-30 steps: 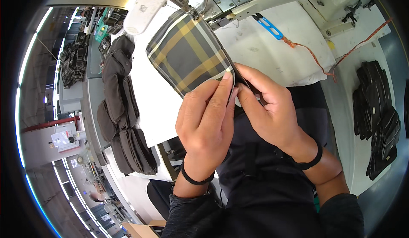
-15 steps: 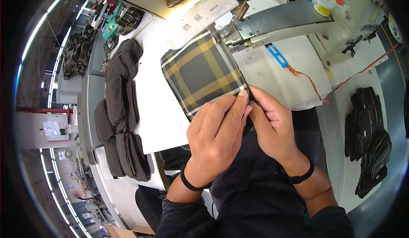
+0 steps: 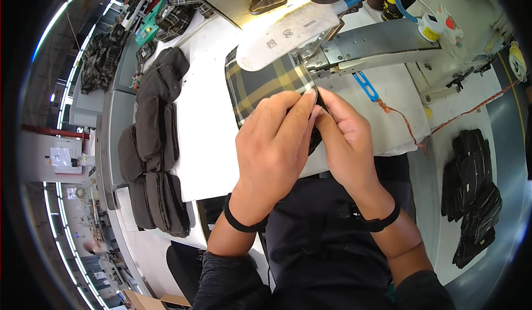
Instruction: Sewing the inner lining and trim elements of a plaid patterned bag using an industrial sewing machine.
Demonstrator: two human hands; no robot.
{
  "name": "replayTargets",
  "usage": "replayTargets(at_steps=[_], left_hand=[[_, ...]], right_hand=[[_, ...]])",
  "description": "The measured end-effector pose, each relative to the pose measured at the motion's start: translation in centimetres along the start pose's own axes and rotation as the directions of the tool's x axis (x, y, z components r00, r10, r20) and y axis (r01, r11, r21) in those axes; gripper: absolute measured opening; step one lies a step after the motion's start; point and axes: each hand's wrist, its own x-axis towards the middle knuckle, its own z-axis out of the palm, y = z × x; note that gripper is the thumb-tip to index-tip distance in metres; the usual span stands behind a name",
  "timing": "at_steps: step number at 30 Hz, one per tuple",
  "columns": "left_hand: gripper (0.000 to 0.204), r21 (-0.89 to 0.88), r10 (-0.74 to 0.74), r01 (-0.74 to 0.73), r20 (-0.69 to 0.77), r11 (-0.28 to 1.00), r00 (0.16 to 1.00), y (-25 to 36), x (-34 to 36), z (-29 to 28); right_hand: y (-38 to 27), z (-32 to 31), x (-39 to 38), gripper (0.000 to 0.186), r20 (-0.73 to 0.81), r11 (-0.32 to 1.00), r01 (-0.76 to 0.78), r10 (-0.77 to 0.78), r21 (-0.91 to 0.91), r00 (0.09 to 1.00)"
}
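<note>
A dark plaid fabric piece [image 3: 271,77] with yellow and white bands lies at the head of a sewing machine [image 3: 382,42]. Its far edge sits by the presser foot and part of it is under the white machine guard. My left hand [image 3: 274,138] pinches the near right corner of the fabric, fingers closed. Beside it, my right hand [image 3: 346,135] grips the right edge of the same piece between thumb and fingers. The fingertips of both hands almost meet there. My palms hide the fabric's near edge.
Stacks of dark padded pieces [image 3: 158,143] stand along the table's left side. Dark cut pieces [image 3: 471,193] lie on a white surface at the right. A blue plastic tool [image 3: 366,86] hangs on an orange cord. Plaid bundles [image 3: 172,21] lie at the far left.
The fabric has moved farther in toward the machine, and more of it is now under the guard. Both hands have gone forward with it, still pinching the edge.
</note>
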Motion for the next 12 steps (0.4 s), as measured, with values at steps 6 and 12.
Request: replayTargets(at_steps=[6, 12], left_hand=[[0.021, 0.022, -0.056, 0.056, -0.019, 0.998, 0.998, -0.9, 1.3, -0.2], [0.023, 0.106, 0.016, -0.022, 0.056, 0.994, 0.998, -1.6, 1.3, -0.4]], right_hand=[[0.1, 1.1, 1.2, 0.031, -0.014, 0.999, 0.044, -0.044, 0.014, 0.999], [-0.4, 0.7, 1.8, 0.030, -0.032, 0.999, 0.039, -0.039, 0.004, 0.999]])
